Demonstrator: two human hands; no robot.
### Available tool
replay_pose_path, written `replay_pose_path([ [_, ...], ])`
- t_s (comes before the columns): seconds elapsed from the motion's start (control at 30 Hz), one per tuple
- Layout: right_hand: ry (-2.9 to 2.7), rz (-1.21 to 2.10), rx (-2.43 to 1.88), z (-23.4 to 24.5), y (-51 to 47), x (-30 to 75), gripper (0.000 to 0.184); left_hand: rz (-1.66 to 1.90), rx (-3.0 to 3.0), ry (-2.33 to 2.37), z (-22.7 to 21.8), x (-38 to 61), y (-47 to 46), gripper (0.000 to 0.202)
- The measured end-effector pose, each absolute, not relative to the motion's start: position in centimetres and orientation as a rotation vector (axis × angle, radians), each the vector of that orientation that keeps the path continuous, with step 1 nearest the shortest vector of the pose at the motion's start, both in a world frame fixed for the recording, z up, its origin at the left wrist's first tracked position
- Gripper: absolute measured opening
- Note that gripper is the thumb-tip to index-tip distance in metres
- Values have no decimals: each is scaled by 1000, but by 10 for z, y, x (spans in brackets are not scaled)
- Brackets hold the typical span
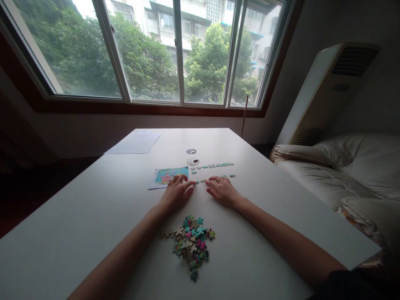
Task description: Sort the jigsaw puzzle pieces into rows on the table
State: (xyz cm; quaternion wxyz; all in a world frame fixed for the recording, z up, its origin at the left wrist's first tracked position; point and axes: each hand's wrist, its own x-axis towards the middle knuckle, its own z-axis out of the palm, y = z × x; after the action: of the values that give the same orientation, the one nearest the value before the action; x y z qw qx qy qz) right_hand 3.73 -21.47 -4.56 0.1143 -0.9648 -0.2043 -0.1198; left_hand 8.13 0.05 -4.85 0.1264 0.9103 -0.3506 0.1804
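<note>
at the near edge, a dark sleeve [346, 285] is being cut off by the frame, as is the left forearm [125, 246]. a heap of jigsaw pieces [194, 237] is lying between the forearms on the smooth white table [265, 233]; overlap is hiding many of its knobbed outlines, and bare tan backs are showing among teal and pink faces. beyond it, the left hand [178, 193] and right hand [223, 191] are resting well apart from each other, fingers loosely bent; whether either is pinching a piece, one cannot tell. the left is covering a corner of a glossy cartoon picture sheet [165, 176]; the right is partly hiding a broken lower row of pieces [202, 181]. an upper row of pieces [214, 166] is running just behind. two round dark-rimmed patches [193, 161] are lying farther off, their markings too small to read. pale paper [131, 143] is lying at the far left. a creased leather sofa [312, 171] is running out of frame at right, before a boxy, louvred air conditioner [315, 100]. behind, a sliding window [179, 50] is framing leafy trees [203, 62].
</note>
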Motion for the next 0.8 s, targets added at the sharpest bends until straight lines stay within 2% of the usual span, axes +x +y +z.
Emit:
replay_pose_path([
  [0.33, -649, -221, -2865, -43, -214, 41, 46, 558, 2640, -1032, -48, 78, 0, 24],
  [0.8, -719, -242, -2818, -42, -217, 26, 39, 551, 2608, -1056, -49, 70, 3, 25],
])
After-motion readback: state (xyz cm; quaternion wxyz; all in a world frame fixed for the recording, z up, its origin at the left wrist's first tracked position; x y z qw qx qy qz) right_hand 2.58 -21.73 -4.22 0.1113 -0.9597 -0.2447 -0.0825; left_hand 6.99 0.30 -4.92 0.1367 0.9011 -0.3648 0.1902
